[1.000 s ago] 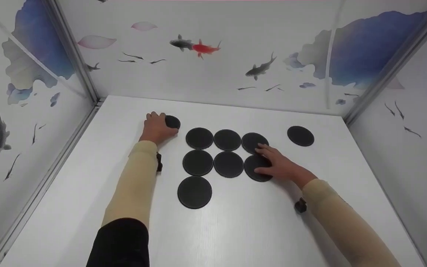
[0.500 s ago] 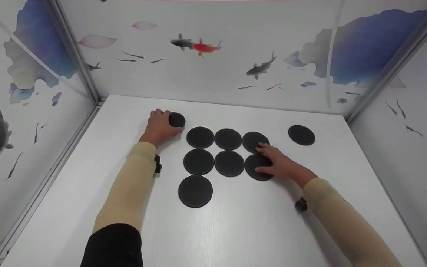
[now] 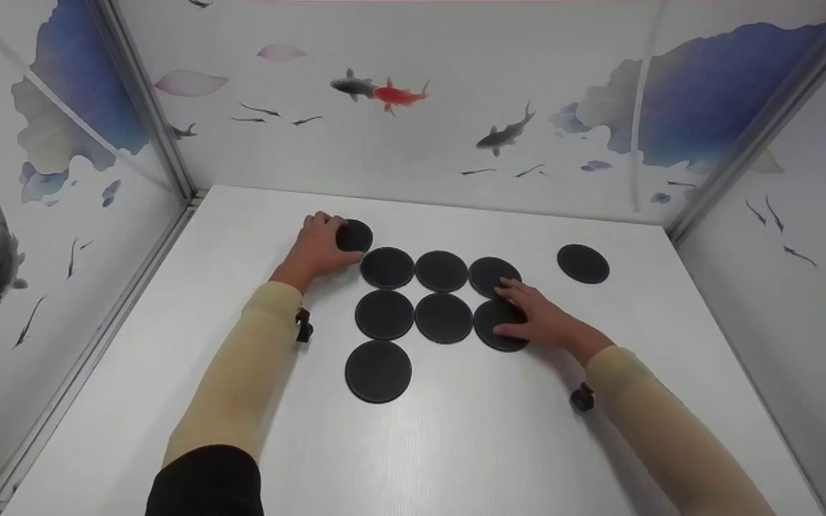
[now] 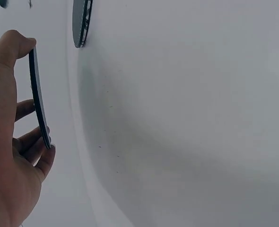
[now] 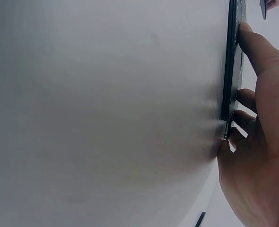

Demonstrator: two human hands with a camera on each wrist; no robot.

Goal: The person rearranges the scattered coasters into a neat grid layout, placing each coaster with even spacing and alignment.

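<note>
My left hand [image 3: 318, 247] grips a thin black round coaster [image 3: 358, 235] by its edges, thumb at the near side and fingers at the far side. In the left wrist view that coaster [image 4: 39, 94] is raised off the white table. Below it, several matching coasters lie edge to edge: a back row of three, a middle row of three, and one front coaster [image 3: 378, 371] at the left. My right hand [image 3: 546, 315] rests with spread, relaxed fingers at the right end. Its thumb lies on the middle-row coaster [image 3: 492, 326], its fingertips on the back-row coaster [image 3: 488, 274].
Apart from the group, another black coaster [image 3: 583, 264] lies at the back right of the white table [image 3: 442, 451]. Panels printed with fish and blue leaves, including the back panel [image 3: 413, 150], enclose the table behind and at both sides.
My left hand has moved right with its coaster, closer to the back row's left end. The right hand and the coasters on the table have stayed put.
</note>
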